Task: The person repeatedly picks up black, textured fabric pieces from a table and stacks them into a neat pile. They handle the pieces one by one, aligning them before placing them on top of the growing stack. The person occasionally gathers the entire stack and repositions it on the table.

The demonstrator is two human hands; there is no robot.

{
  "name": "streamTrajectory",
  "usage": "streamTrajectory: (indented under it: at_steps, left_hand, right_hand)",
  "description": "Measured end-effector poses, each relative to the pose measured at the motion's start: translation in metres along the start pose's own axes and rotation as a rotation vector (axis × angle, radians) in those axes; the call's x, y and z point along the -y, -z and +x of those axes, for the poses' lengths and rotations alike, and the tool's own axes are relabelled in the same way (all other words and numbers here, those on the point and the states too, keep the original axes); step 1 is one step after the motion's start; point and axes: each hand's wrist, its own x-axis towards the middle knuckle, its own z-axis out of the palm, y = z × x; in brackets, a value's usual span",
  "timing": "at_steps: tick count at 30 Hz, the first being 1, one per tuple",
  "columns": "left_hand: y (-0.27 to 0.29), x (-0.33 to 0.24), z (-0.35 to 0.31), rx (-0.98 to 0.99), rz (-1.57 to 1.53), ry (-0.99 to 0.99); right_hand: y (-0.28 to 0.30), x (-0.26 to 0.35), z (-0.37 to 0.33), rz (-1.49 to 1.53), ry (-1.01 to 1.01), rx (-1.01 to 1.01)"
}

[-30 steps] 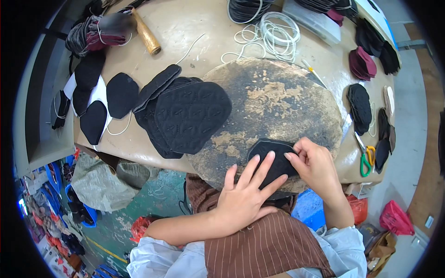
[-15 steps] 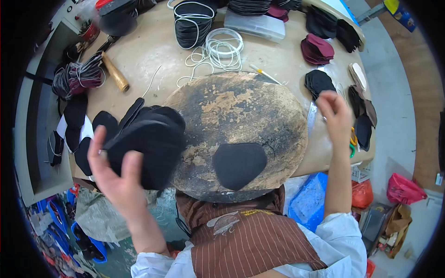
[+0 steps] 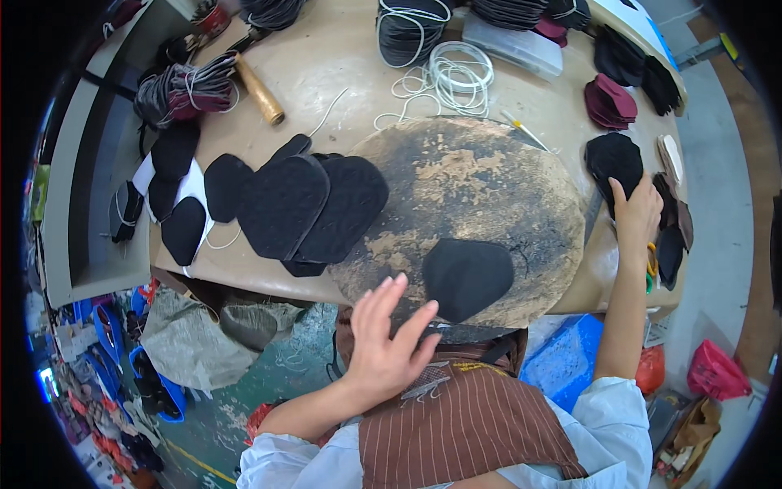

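Observation:
A single black rounded fabric piece (image 3: pixel 467 279) lies flat near the front of a round, worn wooden board (image 3: pixel 489 196). My left hand (image 3: pixel 384 350) hovers by the board's near edge, just left of that piece, empty and with its fingers spread. At the right, my right hand (image 3: pixel 638 210) has its thumb and fingers on the near edge of a stack of black fabric pieces (image 3: pixel 613 160), gripping it; the fingertips are partly hidden. Larger overlapping black pieces (image 3: pixel 285 208) rest at the board's left side, partly over it.
A wooden-handled tool (image 3: pixel 261 91) and a tied bundle of pieces (image 3: pixel 183 91) lie at the far left. Behind the board are coiled white cord (image 3: pixel 464 80), a clear plastic box (image 3: pixel 513 50) and a pen (image 3: pixel 525 129). Maroon pieces (image 3: pixel 609 103) sit far right, scissors (image 3: pixel 652 259) nearer.
My left hand has left the black pieces at the left, which now lie down, and moved right toward the board's front. My right hand has reached onto the black stack. The view has shifted left.

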Motion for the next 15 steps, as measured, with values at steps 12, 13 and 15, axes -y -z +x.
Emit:
streamTrajectory:
  at_steps: [12,13,15]
  left_hand:
    - [-0.016,-0.002,-0.025,0.124,0.021,0.036]
    - [-0.016,-0.003,-0.027,0.126,0.019,0.049]
    - [-0.016,-0.003,-0.027,0.128,0.03,0.061]
  right_hand:
    - [0.039,0.024,-0.026,1.284,-0.033,-0.048]
    - [0.058,0.038,-0.041,1.522,-0.104,0.178]
    - [0.096,0.067,-0.07,1.382,0.032,0.781]
